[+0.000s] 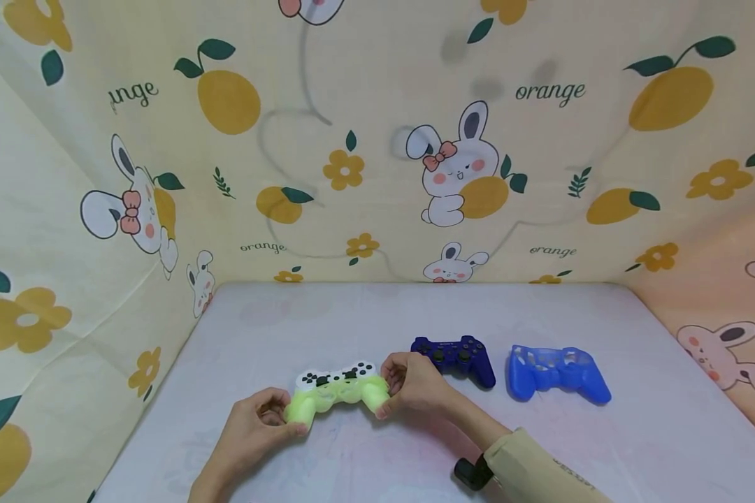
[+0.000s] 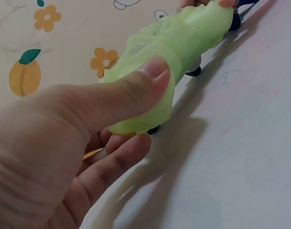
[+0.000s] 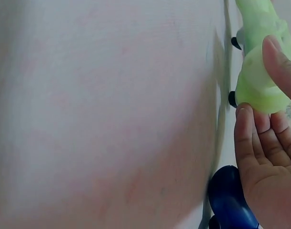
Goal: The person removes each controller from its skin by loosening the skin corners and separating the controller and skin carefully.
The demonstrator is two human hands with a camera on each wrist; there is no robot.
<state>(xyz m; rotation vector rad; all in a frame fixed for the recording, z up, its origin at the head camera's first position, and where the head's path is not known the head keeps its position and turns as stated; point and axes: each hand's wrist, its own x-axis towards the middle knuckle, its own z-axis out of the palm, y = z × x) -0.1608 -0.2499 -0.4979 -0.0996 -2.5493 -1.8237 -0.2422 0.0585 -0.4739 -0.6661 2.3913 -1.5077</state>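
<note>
A white game controller has a translucent yellow-green silicone cover over its handles and lower part, while its white top edge with the buttons shows bare. My left hand pinches the covered left handle; in the left wrist view its thumb presses on the cover and the fingers lie on the other side. At the right handle, my right hand grips the cover between thumb and fingers. The right wrist view shows dark trigger tips jutting out beside the green cover.
Just behind my right hand lies a dark blue controller, partly hidden by that hand. Farther right, a blue silicone cover lies on the white table. A patterned cloth hangs around the table's back and sides.
</note>
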